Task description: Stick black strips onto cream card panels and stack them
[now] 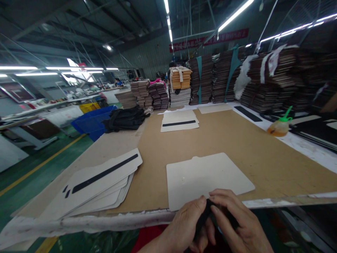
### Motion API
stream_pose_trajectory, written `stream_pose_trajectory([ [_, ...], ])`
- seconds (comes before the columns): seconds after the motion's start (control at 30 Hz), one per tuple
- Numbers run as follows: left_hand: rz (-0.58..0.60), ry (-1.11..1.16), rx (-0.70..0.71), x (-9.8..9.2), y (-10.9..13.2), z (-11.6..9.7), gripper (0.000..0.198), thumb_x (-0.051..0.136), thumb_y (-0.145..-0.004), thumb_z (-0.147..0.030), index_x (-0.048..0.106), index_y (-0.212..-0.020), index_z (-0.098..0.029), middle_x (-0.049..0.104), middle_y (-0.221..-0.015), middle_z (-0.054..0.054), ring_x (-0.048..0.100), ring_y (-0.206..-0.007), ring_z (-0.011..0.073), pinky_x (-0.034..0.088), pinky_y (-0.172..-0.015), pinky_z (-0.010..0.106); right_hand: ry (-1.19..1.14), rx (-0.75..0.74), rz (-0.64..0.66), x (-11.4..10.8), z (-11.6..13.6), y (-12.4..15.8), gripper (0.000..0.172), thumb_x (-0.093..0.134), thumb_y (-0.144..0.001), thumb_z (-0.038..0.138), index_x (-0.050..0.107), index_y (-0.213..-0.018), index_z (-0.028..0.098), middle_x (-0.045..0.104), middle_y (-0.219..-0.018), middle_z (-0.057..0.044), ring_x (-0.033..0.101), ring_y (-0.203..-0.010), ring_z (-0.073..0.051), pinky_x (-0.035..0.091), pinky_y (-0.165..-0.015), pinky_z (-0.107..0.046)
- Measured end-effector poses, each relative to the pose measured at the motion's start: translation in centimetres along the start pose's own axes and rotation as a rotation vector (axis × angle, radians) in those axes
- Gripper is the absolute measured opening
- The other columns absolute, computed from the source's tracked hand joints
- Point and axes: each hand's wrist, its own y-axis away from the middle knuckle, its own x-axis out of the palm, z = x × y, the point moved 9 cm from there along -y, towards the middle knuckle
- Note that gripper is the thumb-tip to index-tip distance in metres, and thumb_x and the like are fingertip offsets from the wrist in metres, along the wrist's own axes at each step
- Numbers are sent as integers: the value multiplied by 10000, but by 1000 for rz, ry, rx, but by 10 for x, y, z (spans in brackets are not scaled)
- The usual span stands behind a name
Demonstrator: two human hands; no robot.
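Observation:
My left hand (185, 219) and my right hand (238, 219) meet at the table's front edge. Between them they pinch a dark piece of material (203, 218), perhaps a folded strip; the fingers hide most of it. Just beyond the hands lies a cream-coloured flat panel (202, 175) with rounded corners and a small tab on its far side. To the left, a fanned stack of similar panels (102, 175) rests on the table, its top one bearing a long black strip (105, 173) and two short black pieces.
A smaller pile of panels (179, 126) with a black strip lies farther back on the brown tabletop (155, 151). At right stands a green-nozzled bottle (279, 127) of amber liquid. Black cloth (126, 118) and a blue bin (92, 121) are at left; tall bundled stacks (201, 80) line the back.

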Motion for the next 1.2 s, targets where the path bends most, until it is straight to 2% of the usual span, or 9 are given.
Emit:
stream_pose_trajectory([
  [0.13, -65, 114, -58, -3, 1, 8, 773, 219, -840, -782, 566, -550, -156, 406, -403, -11, 341, -362, 91, 209, -399, 225, -28, -29, 18, 3, 5, 2, 196, 531, -906, 147, 613, -1073, 209, 654, -1084, -86, 677, -971, -140, 553, -830, -174],
  [0.37, -117, 158, -84, -3, 5, 12, 730, 208, -883, -696, 558, -544, -151, 440, -439, 5, 377, -424, 98, 227, -456, 243, -64, -3, 57, 8, 5, 5, 283, 528, -908, 151, 588, -1172, 234, 663, -1055, -74, 685, -943, -146, 560, -813, -176],
  [0.5, -201, 219, -43, -1, 7, 15, 661, 246, -887, -668, 536, -572, -163, 445, -480, -6, 359, -435, 92, 181, -441, 248, -87, -4, 75, 7, 6, 4, 250, 528, -910, 149, 587, -1138, 232, 660, -1026, -67, 682, -907, -136, 561, -794, -173],
  [0.63, -227, 177, 18, 4, 10, 14, 593, 333, -863, -689, 521, -632, -176, 442, -524, -23, 359, -469, 91, 178, -435, 243, -145, 78, 142, 9, 2, 3, 141, 512, -927, 180, 589, -1031, 237, 648, -1026, -53, 672, -910, -130, 554, -807, -180],
  [0.8, -313, 284, -60, -1, 10, 23, 536, 355, -887, -631, 526, -663, -175, 453, -525, -24, 380, -472, 95, 209, -436, 227, -144, 122, 188, 13, 0, 8, 101, 520, -926, 190, 593, -953, 254, 627, -1087, -40, 659, -938, -124, 541, -803, -177],
  [0.9, -276, 266, -81, 1, 7, 25, 618, 308, -879, -696, 521, -623, -176, 457, -480, -10, 385, -425, 99, 221, -411, 234, -140, 127, 183, 15, -2, 11, 76, 541, -910, 178, 563, -885, 246, 644, -992, -27, 648, -895, -138, 545, -759, -201],
  [1.03, -144, 192, -10, 11, 11, 9, 707, 297, -835, -798, 523, -591, -174, 389, -400, -35, 331, -348, 77, 189, -370, 229, -176, 90, 283, 22, -1, 8, 124, 502, -928, 164, 582, -904, 255, 643, -820, 3, 624, -802, -143, 535, -717, -233],
  [1.1, -89, 209, -4, 13, 13, 1, 627, 462, -778, -783, 551, -668, -173, 396, -409, -68, 259, -315, 48, 174, -352, 222, -202, 106, 285, 17, -4, 4, 153, 480, -943, 184, 611, -935, 263, 648, -824, 0, 629, -791, -143, 535, -710, -229],
  [1.2, -120, 161, -41, -5, 20, -6, 420, 722, -682, -536, 593, -818, -160, 577, -587, -51, 257, -319, 8, 165, -341, 209, -212, 244, 183, -4, -26, 0, 135, 507, -942, 260, 629, -886, 257, 640, -826, -4, 637, -762, -142, 535, -681, -206],
])
